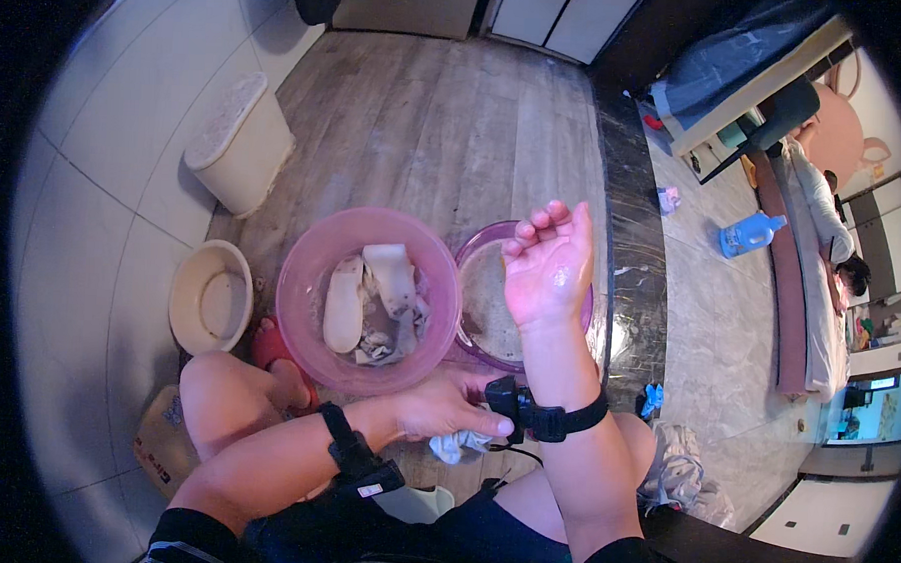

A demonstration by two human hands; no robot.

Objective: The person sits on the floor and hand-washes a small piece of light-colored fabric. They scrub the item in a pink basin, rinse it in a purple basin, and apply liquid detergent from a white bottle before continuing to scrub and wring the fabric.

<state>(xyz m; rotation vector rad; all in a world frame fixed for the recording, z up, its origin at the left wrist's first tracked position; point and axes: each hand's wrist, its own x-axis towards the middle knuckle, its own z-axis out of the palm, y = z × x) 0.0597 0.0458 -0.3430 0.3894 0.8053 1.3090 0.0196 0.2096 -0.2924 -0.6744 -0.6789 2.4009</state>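
My left hand point(446, 408) reaches across and grips the black strapped wrist device point(511, 409) on my right forearm, thumb in front. My right hand point(548, 270) is raised palm up with fingers slightly bent and holds nothing; its palm has a wet shine. Below it, partly hidden by my hand and forearm, stands a purple basin point(492, 305) with cloudy, sudsy water. To the left, a pink plastic basin point(299, 254) holds white insoles point(343, 307) and wet grey-white cloth point(400, 343). A pale blue cloth point(456, 445) shows under my left hand.
A cream basin point(188, 321) and a white lidded bin point(246, 163) stand by the tiled wall at left. A dark stone threshold point(635, 213) runs along the right. Beyond it are a blue detergent bottle point(746, 236), crumpled fabric point(671, 468) and a person point(818, 190) on a bed.
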